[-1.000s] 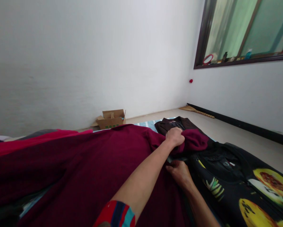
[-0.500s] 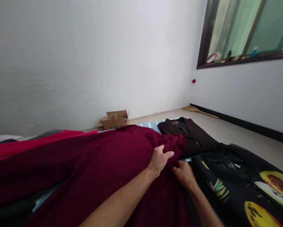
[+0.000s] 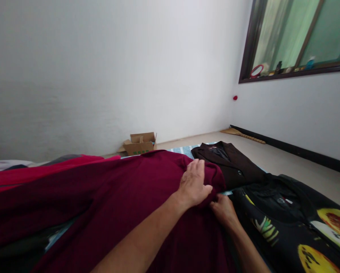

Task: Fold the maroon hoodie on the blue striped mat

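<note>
A maroon garment (image 3: 135,189) lies spread across the front, one sleeve stretching to the left and its right part bunched up. My left hand (image 3: 195,184) rests on the bunched part, fingers extended and thumb apart. Lower and to the right, my right hand (image 3: 223,207) is closed in a pinch on the garment's right edge; its fingertips are partly hidden by the cloth. Just beyond the right hand are a dark brown jacket (image 3: 243,167) and a black garment with yellow prints (image 3: 274,212).
Red clothing (image 3: 44,172) lies at the left. An open cardboard box (image 3: 140,148) stands by the wall. A broom (image 3: 243,135) lies on the floor at the back right, below a window (image 3: 295,38). A blue-and-white sheet (image 3: 181,149) shows under the clothes.
My left hand has loosened its hold on the bunched cloth and its fingers have stretched out flat. My right hand keeps its pinch at the edge. The view has shifted slightly.
</note>
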Action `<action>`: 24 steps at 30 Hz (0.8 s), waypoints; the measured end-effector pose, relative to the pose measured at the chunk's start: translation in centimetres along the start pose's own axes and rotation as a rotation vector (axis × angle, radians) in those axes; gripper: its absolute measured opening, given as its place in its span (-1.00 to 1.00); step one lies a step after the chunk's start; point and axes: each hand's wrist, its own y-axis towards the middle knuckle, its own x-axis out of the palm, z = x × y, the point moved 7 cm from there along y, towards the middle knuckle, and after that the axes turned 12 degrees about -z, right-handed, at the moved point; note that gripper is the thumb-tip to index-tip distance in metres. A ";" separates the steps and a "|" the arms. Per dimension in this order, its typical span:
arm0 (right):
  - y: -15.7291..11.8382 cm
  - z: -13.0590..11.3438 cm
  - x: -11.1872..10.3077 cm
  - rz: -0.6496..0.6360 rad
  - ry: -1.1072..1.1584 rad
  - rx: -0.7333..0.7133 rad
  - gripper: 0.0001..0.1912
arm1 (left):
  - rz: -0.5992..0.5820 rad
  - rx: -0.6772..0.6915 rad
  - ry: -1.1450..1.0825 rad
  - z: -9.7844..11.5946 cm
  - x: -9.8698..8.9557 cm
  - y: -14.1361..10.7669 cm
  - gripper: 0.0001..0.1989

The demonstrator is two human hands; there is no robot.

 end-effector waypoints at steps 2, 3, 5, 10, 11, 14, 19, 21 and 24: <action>-0.1 -0.3 -0.2 0.016 0.019 -0.062 -0.79 | -0.058 0.258 0.139 3.8 1.1 1.3 -0.30; -0.2 -0.4 -0.2 0.021 0.034 -0.091 -0.77 | -0.119 0.339 0.218 5.1 2.1 1.9 -0.31; -0.2 -0.4 -0.2 0.015 0.056 -0.117 -0.74 | -0.254 0.361 0.373 6.0 4.2 3.4 -0.42; 0.1 0.1 0.3 -0.035 0.155 -0.091 -0.72 | -0.360 0.340 0.629 5.4 6.5 5.2 -0.80; 0.2 0.1 0.4 -0.038 0.170 -0.085 -0.73 | -0.336 0.343 0.637 5.4 6.2 5.3 -0.81; 0.3 0.4 0.6 -0.042 0.142 -0.025 -0.82 | -0.253 0.273 0.573 4.7 3.7 5.9 -0.80; 0.2 0.7 0.5 -0.052 0.135 0.044 -0.87 | -0.010 -0.014 0.353 0.4 -5.2 7.9 -0.61; 0.1 0.7 0.6 -0.079 0.155 0.055 -0.88 | 0.126 -0.088 0.224 -2.5 -8.8 7.6 -0.62; -0.1 0.5 1.5 -0.215 0.234 0.048 -0.88 | 0.284 -0.173 0.030 -7.7 -12.0 5.5 -0.65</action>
